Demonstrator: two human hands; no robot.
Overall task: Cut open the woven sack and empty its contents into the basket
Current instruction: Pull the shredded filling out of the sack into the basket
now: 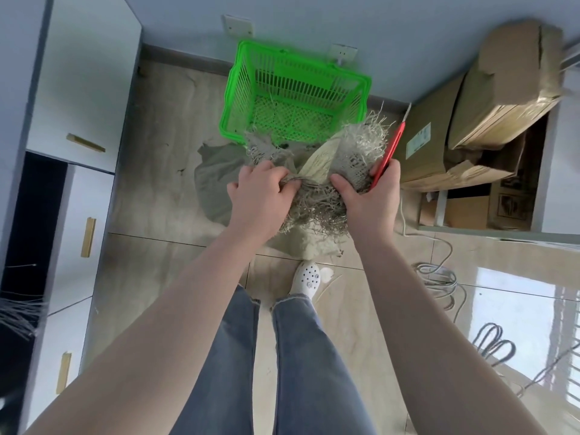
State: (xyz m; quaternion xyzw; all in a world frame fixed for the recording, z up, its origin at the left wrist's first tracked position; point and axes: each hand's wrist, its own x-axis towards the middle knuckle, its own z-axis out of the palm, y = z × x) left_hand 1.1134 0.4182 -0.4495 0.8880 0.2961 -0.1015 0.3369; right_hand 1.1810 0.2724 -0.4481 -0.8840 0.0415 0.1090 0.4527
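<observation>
Both hands are clenched on the frayed mouth of the woven sack [317, 171]: the left hand [262, 193] bunches the loose strands in its grip, and the right hand [370, 196] grasps the other side of the torn opening while also pinning a red utility knife [389, 152] against it, blade end pointing up and away from the person. A pale corn husk [317, 164] pokes out of the opening between the two hands. The rest of the sack sags onto the tiled floor [157, 183] below the hands. Just beyond the opening stands the green plastic basket [238, 89], its near rim touching the frayed fibres. Cardboard boxes [502, 89] are stacked to the right, and grey cables [439, 277] coil on the floor near them
</observation>
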